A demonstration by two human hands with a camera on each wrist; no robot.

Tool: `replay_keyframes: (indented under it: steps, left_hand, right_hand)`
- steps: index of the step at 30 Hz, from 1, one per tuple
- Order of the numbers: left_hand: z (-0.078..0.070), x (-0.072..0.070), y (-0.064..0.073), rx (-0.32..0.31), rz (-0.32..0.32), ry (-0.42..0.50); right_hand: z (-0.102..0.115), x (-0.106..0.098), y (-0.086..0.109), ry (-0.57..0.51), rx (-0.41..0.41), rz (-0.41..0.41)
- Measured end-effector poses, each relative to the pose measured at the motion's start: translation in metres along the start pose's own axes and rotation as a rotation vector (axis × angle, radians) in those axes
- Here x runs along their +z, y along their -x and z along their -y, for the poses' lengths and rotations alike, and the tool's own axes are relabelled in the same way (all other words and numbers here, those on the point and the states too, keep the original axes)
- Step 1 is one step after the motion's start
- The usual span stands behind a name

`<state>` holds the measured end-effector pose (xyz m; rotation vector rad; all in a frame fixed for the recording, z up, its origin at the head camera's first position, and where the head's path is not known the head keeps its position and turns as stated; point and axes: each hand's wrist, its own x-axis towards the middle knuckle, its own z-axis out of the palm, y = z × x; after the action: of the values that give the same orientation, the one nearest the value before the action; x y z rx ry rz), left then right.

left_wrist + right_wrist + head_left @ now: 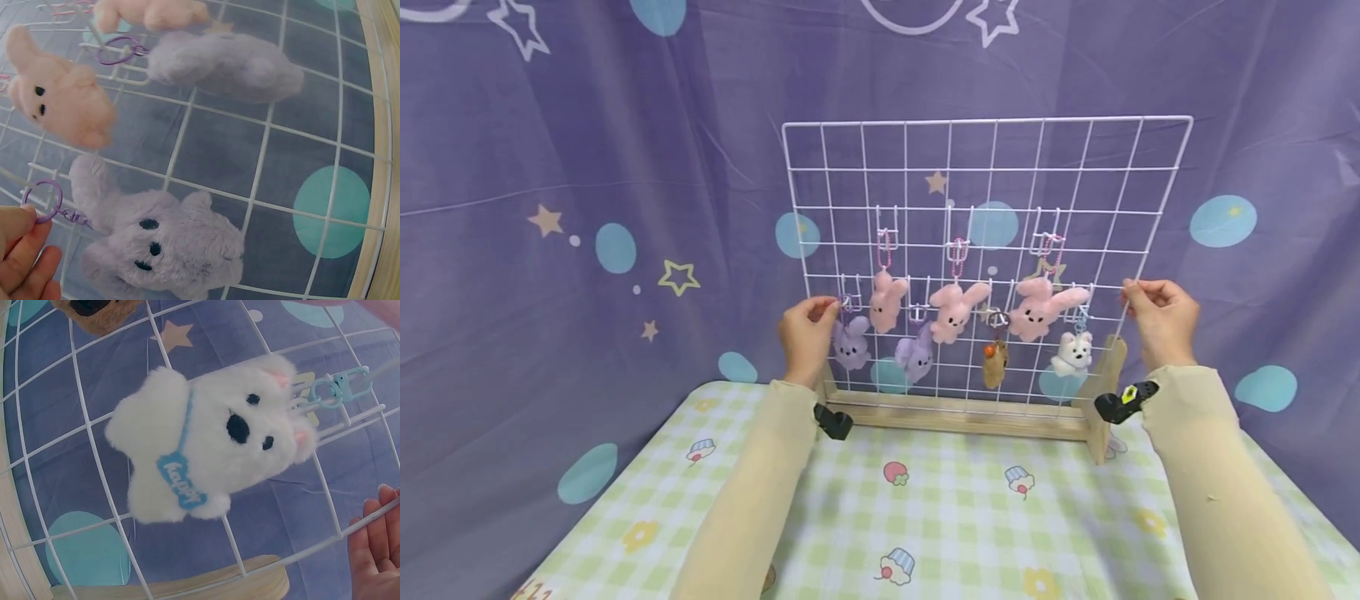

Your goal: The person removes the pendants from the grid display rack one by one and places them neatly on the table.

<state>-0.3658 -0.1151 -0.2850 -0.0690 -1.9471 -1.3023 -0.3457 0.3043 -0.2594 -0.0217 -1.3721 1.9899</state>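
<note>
A white wire grid rack (988,122) stands in a wooden base, hung with several plush keychains. At its left side my left hand (807,333) pinches the purple ring (42,201) of a lilac bunny keychain (851,343) between thumb and finger. The bunny (169,244) hangs face outward in the left wrist view. My right hand (1163,321) grips the right edge wire of the rack, fingers (374,534) reaching behind it. Nearest to that hand hangs a white bear keychain (1072,354) with a blue "happy" tag (181,481).
Three pink bunny keychains (952,312) hang in the upper row. Below are another lilac bunny (915,357) and a brown plush (995,365). The wooden base (955,417) rests on a green checked tablecloth (955,500), before a purple curtain (625,125).
</note>
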Motion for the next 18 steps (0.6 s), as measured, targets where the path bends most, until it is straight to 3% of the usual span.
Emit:
replay_keyframes:
  steps: [10, 18]
  left_hand:
    - [-0.01, -0.011, 0.003, 0.015, -0.016, 0.079]
    - [-0.022, -0.021, 0.011, 0.02, 0.01, 0.172]
  right_hand:
    - [-0.002, -0.001, -0.002, 0.014, 0.004, 0.025]
    - [0.0, -0.002, -0.003, 0.036, 0.013, 0.033]
